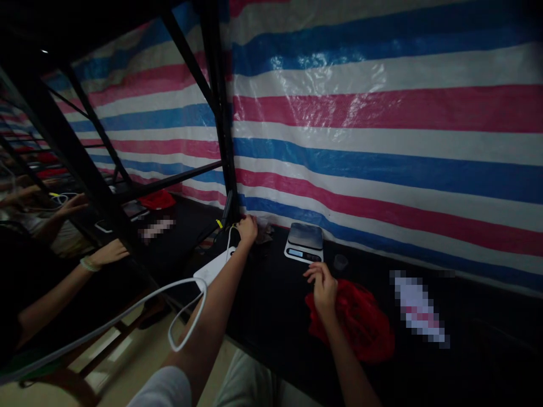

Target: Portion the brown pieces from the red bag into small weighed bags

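Left hand (246, 229): curled closed, knuckles up, at the foot of the striped tarpaulin (382, 141) and just beside a crumpled translucent wrapper (264, 230); grip on the wrapper unconfirmed. Right hand (323, 285): fingers drawn narrow, directly above a red plastic bag (350, 322); contact with the bag or any held item impossible to confirm. Digital kitchen scale (303, 243): between both hands, near the back of the black-covered table (271, 316), with a small clear cup (340, 262) just beside it.

Hazards — white cable (186, 316) looped beside the left forearm (212, 294): snagging possible on arm withdrawal, with a white flat box (212, 268) dragged out of position. Red bag pushed against the scale: false reading possible. Cup within reach of a careless right-hand sweep — tipping likely. Black steel rack (218, 113) close to the left arm: knock risk.
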A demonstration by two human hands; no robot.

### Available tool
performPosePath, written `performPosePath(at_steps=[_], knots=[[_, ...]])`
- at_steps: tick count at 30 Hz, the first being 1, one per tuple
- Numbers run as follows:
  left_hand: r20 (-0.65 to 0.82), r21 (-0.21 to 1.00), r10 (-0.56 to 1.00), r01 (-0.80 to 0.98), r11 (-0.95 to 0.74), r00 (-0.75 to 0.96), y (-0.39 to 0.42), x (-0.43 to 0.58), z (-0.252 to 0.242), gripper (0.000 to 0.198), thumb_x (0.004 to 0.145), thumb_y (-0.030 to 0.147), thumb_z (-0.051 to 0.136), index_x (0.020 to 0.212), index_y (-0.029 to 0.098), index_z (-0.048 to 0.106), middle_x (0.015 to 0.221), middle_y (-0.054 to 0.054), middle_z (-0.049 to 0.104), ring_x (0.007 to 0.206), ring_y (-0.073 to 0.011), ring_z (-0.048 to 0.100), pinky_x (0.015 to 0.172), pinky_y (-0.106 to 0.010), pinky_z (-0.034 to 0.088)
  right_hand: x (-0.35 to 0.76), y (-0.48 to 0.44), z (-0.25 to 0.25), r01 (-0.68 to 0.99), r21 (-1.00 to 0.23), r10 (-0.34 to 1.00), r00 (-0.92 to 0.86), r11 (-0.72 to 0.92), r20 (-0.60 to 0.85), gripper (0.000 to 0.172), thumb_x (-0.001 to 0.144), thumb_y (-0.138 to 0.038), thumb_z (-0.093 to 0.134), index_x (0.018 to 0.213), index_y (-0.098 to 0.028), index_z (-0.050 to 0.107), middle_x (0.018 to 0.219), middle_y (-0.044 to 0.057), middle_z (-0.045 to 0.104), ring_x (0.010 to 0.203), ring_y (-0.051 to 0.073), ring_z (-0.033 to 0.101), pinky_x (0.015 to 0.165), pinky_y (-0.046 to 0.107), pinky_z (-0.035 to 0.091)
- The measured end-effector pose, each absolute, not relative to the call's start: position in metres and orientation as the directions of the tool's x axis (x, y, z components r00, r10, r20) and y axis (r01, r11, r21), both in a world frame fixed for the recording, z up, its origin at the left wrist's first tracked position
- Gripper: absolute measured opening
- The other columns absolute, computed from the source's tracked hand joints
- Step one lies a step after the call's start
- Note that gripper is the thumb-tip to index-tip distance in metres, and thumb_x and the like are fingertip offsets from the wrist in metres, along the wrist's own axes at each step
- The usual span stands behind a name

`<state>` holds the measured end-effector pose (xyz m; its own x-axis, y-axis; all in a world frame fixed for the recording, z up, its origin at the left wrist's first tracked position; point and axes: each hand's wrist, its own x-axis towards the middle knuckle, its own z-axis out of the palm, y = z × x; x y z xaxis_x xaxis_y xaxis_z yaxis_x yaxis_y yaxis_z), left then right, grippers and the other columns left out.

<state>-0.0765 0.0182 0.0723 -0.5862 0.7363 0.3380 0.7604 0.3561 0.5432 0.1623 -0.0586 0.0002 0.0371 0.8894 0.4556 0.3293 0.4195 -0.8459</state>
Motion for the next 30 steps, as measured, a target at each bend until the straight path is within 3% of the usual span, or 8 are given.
performPosePath(at_steps=[5, 9, 13, 17, 23, 25, 27, 30], knots=[[0.568, 0.567, 0.635, 0.808, 0.159, -0.524, 0.002, -0.032, 0.052, 0.042, 0.083, 0.026, 0.038, 0.122, 0.01, 0.035, 0.12, -0.017, 0.046, 0.113, -0.0273, 0.039, 0.092, -0.041, 0.028, 0.162, -0.059, 0.004, 0.346, -0.834, 0.876, 0.061, 0.431, 0.478, 0.025, 0.082, -0.024, 0.029, 0.088, -0.018, 0.053, 0.059, -0.001, 0.061, 0.046, 0.011, 0.052, 0.052, 0.023, 0.041], [0.61, 0.634, 0.707, 0.755, -0.164, -0.359, -0.036, 0.022, 0.026, 0.032, 0.085, 0.026, 0.035, 0.115, 0.014, 0.04, 0.113, -0.011, 0.05, 0.107, -0.0207, 0.044, 0.09, -0.036, 0.03, 0.16, -0.061, 0.008, 0.332, -0.853, 0.884, 0.099, 0.403, 0.456, 0.026, 0.085, -0.026, 0.029, 0.089, -0.019, 0.054, 0.057, -0.002, 0.059, 0.045, 0.01, 0.051, 0.051, 0.021, 0.039], [0.51, 0.583, 0.86, 0.724, -0.37, 0.029, -0.07, 0.055, 0.019, 0.023, 0.086, 0.029, 0.035, 0.099, 0.018, 0.05, 0.097, -0.005, 0.057, 0.094, -0.0175, 0.049, 0.084, -0.032, 0.033, 0.161, -0.061, 0.011, 0.292, -0.87, 0.875, 0.167, 0.396, 0.454, 0.026, 0.085, -0.027, 0.03, 0.088, -0.02, 0.055, 0.056, -0.002, 0.057, 0.047, 0.011, 0.052, 0.052, 0.022, 0.04], [0.386, 0.455, 0.895, 0.798, -0.395, 0.223, -0.092, 0.062, 0.027, 0.029, 0.086, 0.032, 0.035, 0.071, 0.018, 0.056, 0.076, -0.003, 0.06, 0.079, -0.0172, 0.051, 0.077, -0.032, 0.032, 0.164, -0.06, 0.015, 0.203, -0.912, 0.853, 0.327, 0.357, 0.407, 0.026, 0.084, -0.029, 0.031, 0.089, -0.018, 0.054, 0.054, -0.002, 0.055, 0.045, 0.011, 0.05, 0.049, 0.022, 0.04], [0.241, 0.379, 0.955, 0.89, -0.254, 0.17, -0.127, 0.07, 0.03, 0.043, 0.081, 0.051, 0.036, 0.076, 0.017, 0.062, 0.076, -0.009, 0.064, 0.081, -0.0242, 0.055, 0.076, -0.036, 0.032, 0.184, -0.078, 0.028, 0.109, -0.927, 0.786, 0.5, 0.36, 0.364, 0.029, 0.085, -0.035, 0.029, 0.089, -0.017, 0.051, 0.055, -0.002, 0.054, 0.045, 0.011, 0.05, 0.048, 0.022, 0.039], [0.127, 0.397, 0.966, 0.881, -0.256, 0.224, -0.128, 0.072, 0.035, 0.046, 0.081, 0.053, 0.033, 0.077, 0.018, 0.064, 0.074, -0.009, 0.065, 0.078, -0.0233, 0.057, 0.075, -0.035, 0.034, 0.203, -0.089, 0.029, 0.196, -0.919, 0.769, 0.504, 0.342, 0.394, 0.028, 0.085, -0.035, 0.03, 0.092, -0.017, 0.05, 0.059, -0.001, 0.054, 0.051, 0.012, 0.052, 0.052, 0.024, 0.042], [0.058, 0.412, 0.961, 0.87, -0.27, 0.271, -0.123, 0.072, 0.043, 0.045, 0.081, 0.053, 0.033, 0.08, 0.02, 0.064, 0.076, -0.007, 0.066, 0.077, -0.0218, 0.058, 0.073, -0.033, 0.035, 0.226, -0.098, 0.027, 0.398, -0.873, 0.788, 0.423, 0.282, 0.448, 0.025, 0.082, -0.034, 0.036, 0.096, -0.019, 0.05, 0.072, 0.002, 0.059, 0.067, 0.016, 0.056, 0.064, 0.029, 0.044], [0.037, 0.4, 0.962, 0.879, -0.261, 0.269, -0.112, 0.067, 0.056, 0.039, 0.082, 0.049, 0.035, 0.086, 0.021, 0.062, 0.081, -0.006, 0.066, 0.081, -0.0205, 0.059, 0.072, -0.029, 0.036, 0.261, -0.107, 0.018, 0.728, -0.664, 0.818, 0.271, 0.171, 0.507, 0.035, 0.07, -0.031, 0.053, 0.103, -0.02, 0.05, 0.106, 0.008, 0.053, 0.1, 0.024, 0.048, 0.084, 0.039, 0.038]])
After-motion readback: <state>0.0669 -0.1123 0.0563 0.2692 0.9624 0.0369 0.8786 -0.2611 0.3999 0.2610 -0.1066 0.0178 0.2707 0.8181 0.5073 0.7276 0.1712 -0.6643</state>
